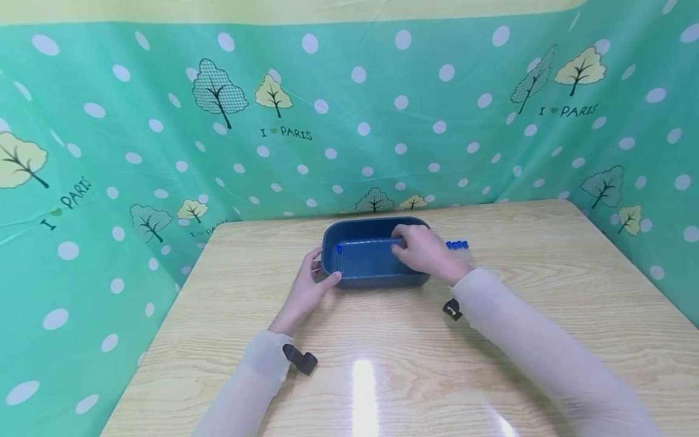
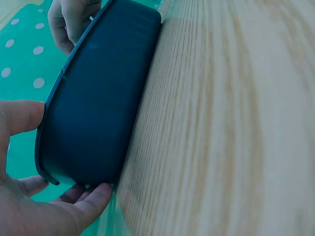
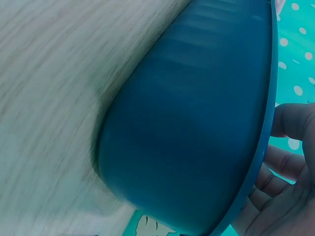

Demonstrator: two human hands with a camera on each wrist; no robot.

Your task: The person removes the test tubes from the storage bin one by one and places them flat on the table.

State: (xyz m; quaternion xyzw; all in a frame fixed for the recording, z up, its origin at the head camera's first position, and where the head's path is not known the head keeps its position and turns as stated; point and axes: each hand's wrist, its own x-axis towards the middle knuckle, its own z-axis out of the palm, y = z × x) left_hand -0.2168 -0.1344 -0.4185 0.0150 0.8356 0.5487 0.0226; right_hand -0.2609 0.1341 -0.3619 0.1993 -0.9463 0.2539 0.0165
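**Kid:** Curtain [image 1: 382,121] first, because it's the biggest! It's green with white dots and little trees, and it fills the whole top of the head picture.

**Friend:** Then what?

**Kid:** Then the wooden table [image 1: 546,291]. It fills the bottom half. It's light brown and has a shiny spot near the bottom middle.

**Friend:** What's on it?

**Kid:** A dark blue tub [image 1: 371,280]. It sits in the middle of the picture, toward the far side of the table. It has round corners and a thin rim.

**Friend:** Who's touching it?

**Kid:** Both hands! The left hand [image 1: 307,290] is at the tub's left end. Its thumb sits on the rim and its fingers curl round the outside, so it's gripping the tub.

**Friend:** And the other?

**Kid:** The right hand [image 1: 423,250] is at the tub's right end. Its fingers bend over the rim and down inside, so it's gripping too.

**Friend:** Anything tiny?

**Kid:** Some small bright blue bits [image 1: 457,244] lie on the table just right of the tub, close behind the right hand. And there's one little blue bit [image 1: 339,248] inside the tub at its left end.
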